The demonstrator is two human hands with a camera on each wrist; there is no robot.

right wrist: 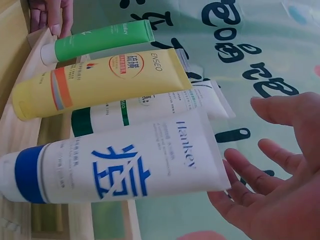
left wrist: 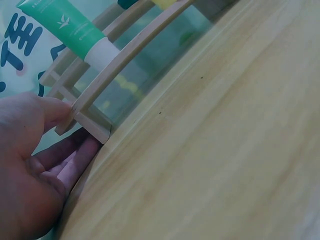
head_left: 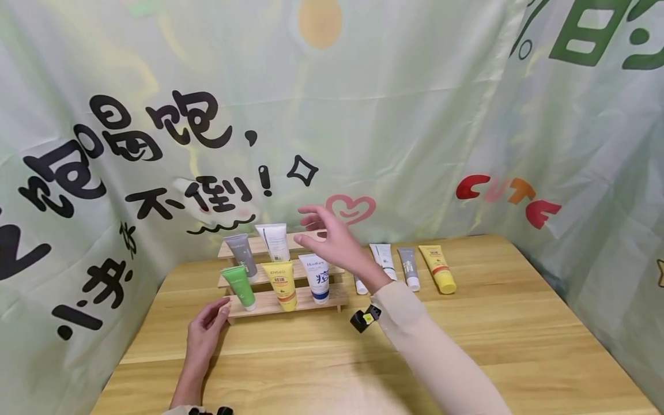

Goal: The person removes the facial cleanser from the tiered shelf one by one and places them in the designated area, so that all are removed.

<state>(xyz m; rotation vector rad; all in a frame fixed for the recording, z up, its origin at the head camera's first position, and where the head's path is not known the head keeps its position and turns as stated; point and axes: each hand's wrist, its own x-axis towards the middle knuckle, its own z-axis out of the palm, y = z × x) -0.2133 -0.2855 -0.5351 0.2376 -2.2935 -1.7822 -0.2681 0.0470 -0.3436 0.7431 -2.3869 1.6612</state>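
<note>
My left hand pinches the left front corner of a tiered wooden rack, thumb on the step's end and fingers by the leg. On the front step stand a green tube, a yellow tube and a white tube with a blue band. Behind them are a grey tube and a white tube. Raised over the rack's right side, my right hand holds nothing, its fingers loosely bent and apart, near the top of the blue-banded tube in the right wrist view.
To the right of the rack, a white tube, a narrow grey tube and a yellow tube lie on the wooden table. My right wrist partly hides another tube. A printed curtain hangs behind the table.
</note>
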